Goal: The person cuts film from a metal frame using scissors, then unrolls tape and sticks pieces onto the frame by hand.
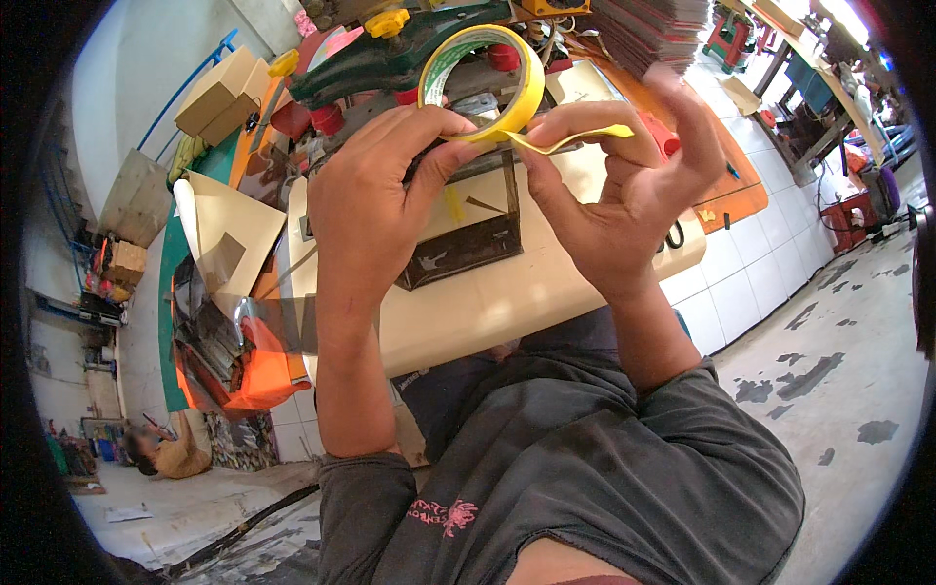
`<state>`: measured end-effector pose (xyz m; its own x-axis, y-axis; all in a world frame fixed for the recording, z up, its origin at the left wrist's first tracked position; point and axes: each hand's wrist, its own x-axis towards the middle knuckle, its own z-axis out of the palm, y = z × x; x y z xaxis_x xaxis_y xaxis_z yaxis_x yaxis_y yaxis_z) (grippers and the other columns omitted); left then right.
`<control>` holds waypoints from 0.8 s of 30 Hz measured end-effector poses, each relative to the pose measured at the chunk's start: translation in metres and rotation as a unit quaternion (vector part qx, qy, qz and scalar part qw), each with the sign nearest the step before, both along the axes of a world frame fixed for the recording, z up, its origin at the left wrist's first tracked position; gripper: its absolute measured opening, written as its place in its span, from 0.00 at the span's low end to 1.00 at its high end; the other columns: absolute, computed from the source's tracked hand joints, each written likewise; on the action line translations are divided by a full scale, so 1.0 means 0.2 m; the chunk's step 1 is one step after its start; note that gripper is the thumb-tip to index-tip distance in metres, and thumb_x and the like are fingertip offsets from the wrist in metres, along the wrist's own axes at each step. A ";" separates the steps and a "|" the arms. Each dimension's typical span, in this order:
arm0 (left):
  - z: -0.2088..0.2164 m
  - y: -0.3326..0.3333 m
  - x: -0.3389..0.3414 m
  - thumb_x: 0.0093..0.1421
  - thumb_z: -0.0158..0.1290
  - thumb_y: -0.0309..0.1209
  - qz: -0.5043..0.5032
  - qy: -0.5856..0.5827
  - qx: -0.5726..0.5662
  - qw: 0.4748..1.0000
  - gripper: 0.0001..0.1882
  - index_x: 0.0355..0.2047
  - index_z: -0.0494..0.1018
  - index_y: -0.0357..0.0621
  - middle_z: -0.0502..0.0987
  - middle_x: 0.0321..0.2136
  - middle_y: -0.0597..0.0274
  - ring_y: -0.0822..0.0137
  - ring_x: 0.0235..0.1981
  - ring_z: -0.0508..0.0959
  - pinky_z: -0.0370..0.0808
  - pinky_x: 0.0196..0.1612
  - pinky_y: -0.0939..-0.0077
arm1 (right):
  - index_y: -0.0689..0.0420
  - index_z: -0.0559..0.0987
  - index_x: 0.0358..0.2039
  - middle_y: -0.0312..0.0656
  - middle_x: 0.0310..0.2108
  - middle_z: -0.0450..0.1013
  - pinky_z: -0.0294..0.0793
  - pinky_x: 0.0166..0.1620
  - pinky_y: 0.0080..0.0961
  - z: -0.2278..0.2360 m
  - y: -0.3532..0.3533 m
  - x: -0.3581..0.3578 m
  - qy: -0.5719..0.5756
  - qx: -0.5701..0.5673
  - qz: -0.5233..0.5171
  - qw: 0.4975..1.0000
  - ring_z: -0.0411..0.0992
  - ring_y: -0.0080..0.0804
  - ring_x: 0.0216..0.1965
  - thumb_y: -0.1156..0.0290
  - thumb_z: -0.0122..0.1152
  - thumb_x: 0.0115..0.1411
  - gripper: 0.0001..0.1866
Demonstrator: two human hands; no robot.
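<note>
A roll of yellow tape [532,86] is held upright in front of me above the cream work surface. My left hand [375,180] pinches its lower rim between thumb and fingers. Between the thumb and bent forefinger of my right hand [619,190] is the loose end of the tape [575,139], a short twisted strip that still joins the roll. The other right fingers are raised and apart. Under the roll lies a dark, shallow rectangular frame or tray [468,252], with yellow strips in it, partly hidden by my left hand.
A green clamp-like machine [409,54] with yellow and red knobs stands behind the roll. Stacked sheets [651,34] rise at the back right. Cream sheets [239,234] and an orange plastic bag [255,366] are at the left. Cardboard boxes [222,93] stand farther left. A person [175,448] is low at far left.
</note>
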<state>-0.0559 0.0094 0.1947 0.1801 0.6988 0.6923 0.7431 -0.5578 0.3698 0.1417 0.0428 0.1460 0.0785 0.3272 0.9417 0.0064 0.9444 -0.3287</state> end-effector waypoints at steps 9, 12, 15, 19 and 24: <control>0.03 -0.02 0.01 0.69 0.63 0.38 0.012 0.008 -0.039 0.999 0.13 0.45 0.84 0.42 0.88 0.40 0.55 0.59 0.44 0.88 0.80 0.50 0.68 | 0.57 0.84 0.44 0.39 0.44 0.81 0.77 0.44 0.29 0.07 -0.07 0.05 -0.124 -0.020 -0.211 0.969 0.79 0.33 0.42 0.79 0.81 0.51 0.20; 0.02 -0.02 0.01 0.69 0.63 0.37 0.012 0.007 -0.031 0.999 0.12 0.45 0.84 0.42 0.88 0.40 0.55 0.59 0.44 0.88 0.80 0.49 0.68 | 0.57 0.85 0.37 0.41 0.41 0.82 0.77 0.42 0.26 0.10 -0.10 0.06 -0.138 0.020 -0.245 0.959 0.79 0.30 0.41 0.80 0.82 0.51 0.14; 0.03 -0.03 0.01 0.69 0.64 0.37 0.019 0.007 -0.037 0.999 0.12 0.45 0.84 0.42 0.88 0.40 0.55 0.59 0.43 0.88 0.80 0.49 0.68 | 0.57 0.84 0.34 0.44 0.41 0.84 0.78 0.42 0.26 0.12 -0.12 0.07 -0.144 0.052 -0.223 0.963 0.79 0.30 0.42 0.81 0.81 0.52 0.12; 0.02 -0.02 0.01 0.69 0.64 0.37 0.020 0.003 -0.042 0.999 0.12 0.45 0.84 0.43 0.88 0.40 0.55 0.59 0.43 0.88 0.80 0.49 0.68 | 0.59 0.82 0.36 0.47 0.42 0.85 0.79 0.45 0.26 0.12 -0.14 0.05 -0.138 0.030 -0.171 0.975 0.80 0.31 0.42 0.81 0.81 0.53 0.14; 0.02 -0.03 0.01 0.69 0.64 0.37 0.013 -0.002 -0.034 0.999 0.12 0.46 0.84 0.43 0.88 0.41 0.56 0.59 0.44 0.88 0.80 0.49 0.68 | 0.59 0.80 0.35 0.44 0.37 0.81 0.78 0.43 0.34 0.14 -0.16 -0.01 -0.082 -0.040 -0.143 0.986 0.79 0.42 0.39 0.80 0.77 0.53 0.13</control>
<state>-0.0532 0.0038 0.1991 0.1583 0.7488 0.6437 0.7559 -0.5113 0.4089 0.1391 0.0104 0.1732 0.0276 0.3869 0.9217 0.3278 0.8676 -0.3740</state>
